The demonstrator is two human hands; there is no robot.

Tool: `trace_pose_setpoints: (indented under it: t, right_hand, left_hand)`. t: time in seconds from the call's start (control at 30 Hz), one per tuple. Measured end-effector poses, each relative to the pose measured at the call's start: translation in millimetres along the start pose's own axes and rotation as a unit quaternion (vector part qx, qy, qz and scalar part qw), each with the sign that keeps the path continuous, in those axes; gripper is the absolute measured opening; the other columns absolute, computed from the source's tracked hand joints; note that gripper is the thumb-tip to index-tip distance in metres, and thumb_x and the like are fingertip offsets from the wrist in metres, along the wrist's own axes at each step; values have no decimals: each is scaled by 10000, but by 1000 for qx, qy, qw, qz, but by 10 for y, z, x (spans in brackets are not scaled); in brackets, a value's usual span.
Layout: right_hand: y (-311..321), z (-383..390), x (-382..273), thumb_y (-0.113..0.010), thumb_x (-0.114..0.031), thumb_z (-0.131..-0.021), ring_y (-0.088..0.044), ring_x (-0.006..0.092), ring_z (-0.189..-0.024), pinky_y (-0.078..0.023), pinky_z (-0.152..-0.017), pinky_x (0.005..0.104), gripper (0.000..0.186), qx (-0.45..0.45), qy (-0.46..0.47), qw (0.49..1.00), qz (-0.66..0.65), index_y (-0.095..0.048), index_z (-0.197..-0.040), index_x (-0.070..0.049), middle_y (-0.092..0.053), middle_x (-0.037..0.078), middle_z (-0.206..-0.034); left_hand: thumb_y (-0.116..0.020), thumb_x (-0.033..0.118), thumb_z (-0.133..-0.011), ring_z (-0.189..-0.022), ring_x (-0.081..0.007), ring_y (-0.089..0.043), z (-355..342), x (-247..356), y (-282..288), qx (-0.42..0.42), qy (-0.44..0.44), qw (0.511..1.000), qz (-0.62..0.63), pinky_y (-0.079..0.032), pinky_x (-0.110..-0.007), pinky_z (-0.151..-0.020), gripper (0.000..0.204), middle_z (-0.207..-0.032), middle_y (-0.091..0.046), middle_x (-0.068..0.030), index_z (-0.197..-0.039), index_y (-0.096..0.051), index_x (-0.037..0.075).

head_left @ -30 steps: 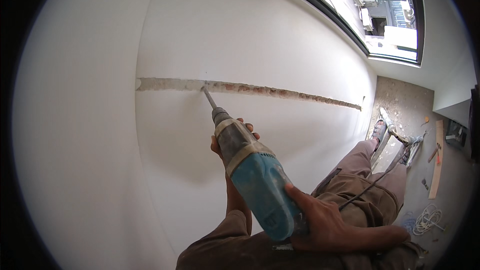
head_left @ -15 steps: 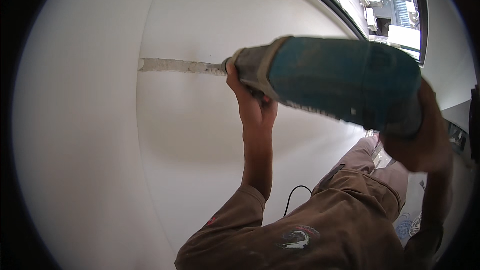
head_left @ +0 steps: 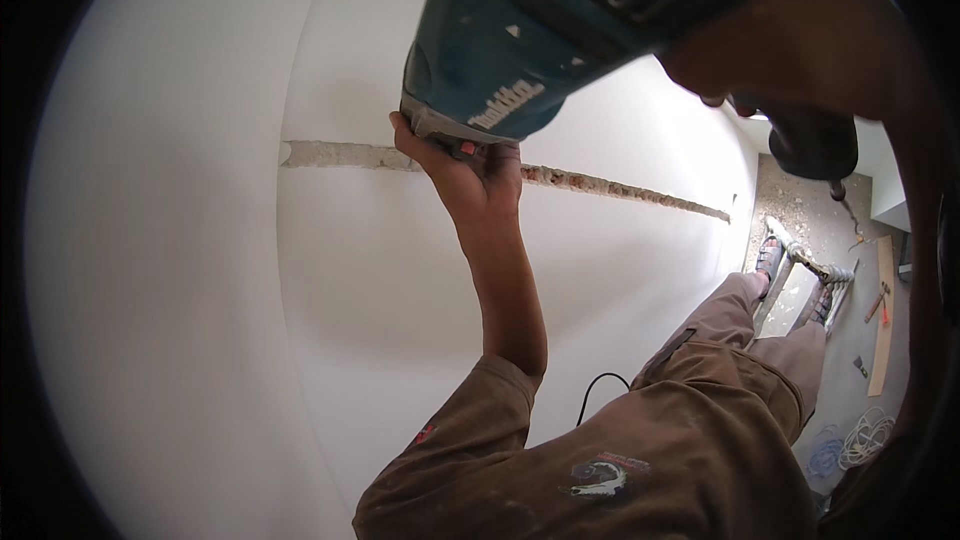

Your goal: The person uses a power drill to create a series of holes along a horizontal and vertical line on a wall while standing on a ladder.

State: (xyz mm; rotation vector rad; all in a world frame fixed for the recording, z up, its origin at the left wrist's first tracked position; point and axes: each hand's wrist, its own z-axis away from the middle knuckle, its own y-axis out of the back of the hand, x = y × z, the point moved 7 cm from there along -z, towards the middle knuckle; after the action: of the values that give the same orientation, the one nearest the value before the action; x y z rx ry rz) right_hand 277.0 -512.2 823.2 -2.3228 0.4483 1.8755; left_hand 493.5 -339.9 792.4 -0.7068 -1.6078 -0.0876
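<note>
A large teal rotary hammer [head_left: 500, 50] fills the top of the view, held up in both hands. My left hand [head_left: 468, 170] is closed under its front end. At the upper right my right hand [head_left: 800, 35] wraps round the rear handle. The tool's nose and any bit are hidden from view. Across the white wall [head_left: 400, 260] runs a narrow groove cut through the plaster. Its left stretch [head_left: 340, 154] is smooth and grey, while its right stretch [head_left: 630, 190] is rough and reddish. The tool and my left hand cover the part between.
My feet stand on a ladder [head_left: 798, 265]. Rubble lies on the floor [head_left: 800, 195] beyond it. To the right are a wooden plank [head_left: 882, 340], a small tool with an orange end and coiled cable [head_left: 866, 437]. A black cord [head_left: 590, 390] loops by my waist.
The rotary hammer has swung from lying along the groove to slanting up and nearer the camera. My right hand has risen with it; my left hand has shifted slightly left. The groove's right stretch now shows.
</note>
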Motion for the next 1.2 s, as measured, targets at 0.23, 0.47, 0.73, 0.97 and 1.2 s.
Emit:
trace_pose_setpoints:
  t: [0.23,0.47,0.73,0.97,1.2]
  right_hand:
    - [42,-92,80,-705,-23,-666,-648,199,-738,-535,-622,315,744,21,5,999,32,-391,-1340,-43,-636,124,-867]
    - [95,-111,424,-731,13,-662,-671,205,-735,-553,-612,318,831,18,-24,999,11,-344,-1395,-49,-655,142,-851]
    - [112,555,922,-703,70,-554,-667,277,-888,-557,-770,399,964,181,64,981,-3,-323,-1429,-75,-590,196,-1124]
    - [159,440,864,-749,24,-586,-621,305,-1031,-529,-864,427,933,104,19,986,-127,-351,-1421,-104,-574,179,-1193]
    - [12,309,694,-760,-2,-594,-599,323,-1054,-507,-894,427,956,137,42,989,26,-327,-1438,-122,-536,208,-1223]
  left_hand:
    - [-585,537,-852,-1155,-254,-494,-168,61,-289,-54,-8,998,14,-461,-412,-997,667,-1299,-430,-89,-1354,-370,155]
    - [-482,585,-889,-1143,-244,-491,-75,-154,-58,25,41,998,-30,-459,-427,-965,612,-1268,-461,-67,-1321,-408,158]
    - [-414,576,-929,-817,-82,-535,231,-434,-86,-18,100,994,-34,-490,-328,-825,518,-1028,-566,15,-1170,-528,132]
    - [-467,584,-904,-640,-55,-438,170,-284,-216,7,64,996,-62,-493,-338,-820,475,-779,-505,39,-1035,-561,138]
    - [-440,585,-918,-794,-86,-483,113,-265,5,-12,79,996,-35,-471,-319,-850,519,-1021,-544,12,-1121,-526,116]
